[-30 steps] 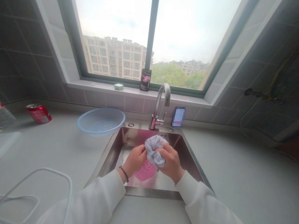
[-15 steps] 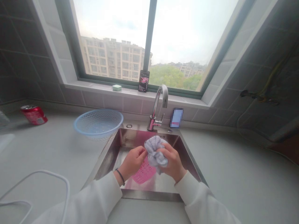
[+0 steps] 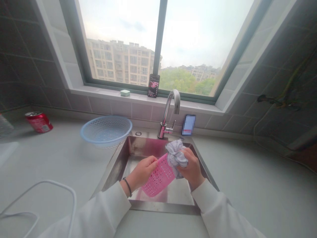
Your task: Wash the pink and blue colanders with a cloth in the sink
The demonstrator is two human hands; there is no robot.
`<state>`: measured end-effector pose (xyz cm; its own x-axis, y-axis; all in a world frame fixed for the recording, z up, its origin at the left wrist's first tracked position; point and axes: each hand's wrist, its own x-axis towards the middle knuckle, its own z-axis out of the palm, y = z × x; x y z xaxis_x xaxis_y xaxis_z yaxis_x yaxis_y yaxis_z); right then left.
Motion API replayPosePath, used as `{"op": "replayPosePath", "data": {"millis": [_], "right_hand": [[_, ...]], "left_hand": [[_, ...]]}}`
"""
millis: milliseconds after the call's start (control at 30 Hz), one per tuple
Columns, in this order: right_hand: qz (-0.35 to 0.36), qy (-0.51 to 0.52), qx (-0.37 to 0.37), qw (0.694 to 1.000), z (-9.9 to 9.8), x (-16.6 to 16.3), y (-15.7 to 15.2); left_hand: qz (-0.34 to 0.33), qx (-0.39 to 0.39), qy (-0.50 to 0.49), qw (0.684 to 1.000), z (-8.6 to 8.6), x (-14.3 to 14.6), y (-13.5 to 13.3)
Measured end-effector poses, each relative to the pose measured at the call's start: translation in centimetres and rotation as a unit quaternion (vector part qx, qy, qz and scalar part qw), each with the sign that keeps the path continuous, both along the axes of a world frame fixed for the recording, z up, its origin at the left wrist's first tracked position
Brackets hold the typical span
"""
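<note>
Over the steel sink [image 3: 116, 162] my left hand [image 3: 142, 172] grips a pink perforated basket [image 3: 158, 177] by its rim, tilted with its opening toward the right. My right hand [image 3: 192, 168] is closed round a crumpled grey-white cloth [image 3: 175, 155], which presses against the basket's upper right edge. Both sleeves are white, and a dark band sits on my left wrist.
A curved chrome tap [image 3: 169, 110] stands behind the sink. A light blue perforated basket [image 3: 106, 130] rests on the counter at the sink's left. A red can [image 3: 39, 121] lies far left, a white cable [image 3: 49, 195] near left. A phone [image 3: 153, 85] and green soap [image 3: 125, 93] sit on the windowsill.
My left hand let go of the cloth and lifted the pink basket up from the sink. My right hand carried the cloth to the right, against the basket.
</note>
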<state>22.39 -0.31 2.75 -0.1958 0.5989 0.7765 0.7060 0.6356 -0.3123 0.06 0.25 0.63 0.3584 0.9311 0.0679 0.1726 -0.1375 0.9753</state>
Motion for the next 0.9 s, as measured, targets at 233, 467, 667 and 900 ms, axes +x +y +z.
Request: {"op": "replayPosePath", "data": {"millis": [233, 467, 667, 900], "right_hand": [[0.072, -0.035, -0.014, 0.997, -0.6, -1.3, -0.2], [-0.005, 0.023, 0.008, 1.000, -0.5, -1.3, -0.1], [0.013, -0.005, 0.010, 1.000, -0.5, -1.9, -0.2], [-0.016, -0.001, 0.048, 0.999, -0.2, -1.7, -0.8]], "left_hand": [[0.040, 0.047, -0.033, 0.998, 0.3, 0.2, -0.6], [0.048, 0.036, -0.040, 0.997, -0.1, 0.2, -0.5], [0.044, 0.050, -0.050, 0.997, -0.2, 0.1, -0.3], [0.041, 0.041, -0.059, 0.997, -0.3, 0.2, -0.4]]}}
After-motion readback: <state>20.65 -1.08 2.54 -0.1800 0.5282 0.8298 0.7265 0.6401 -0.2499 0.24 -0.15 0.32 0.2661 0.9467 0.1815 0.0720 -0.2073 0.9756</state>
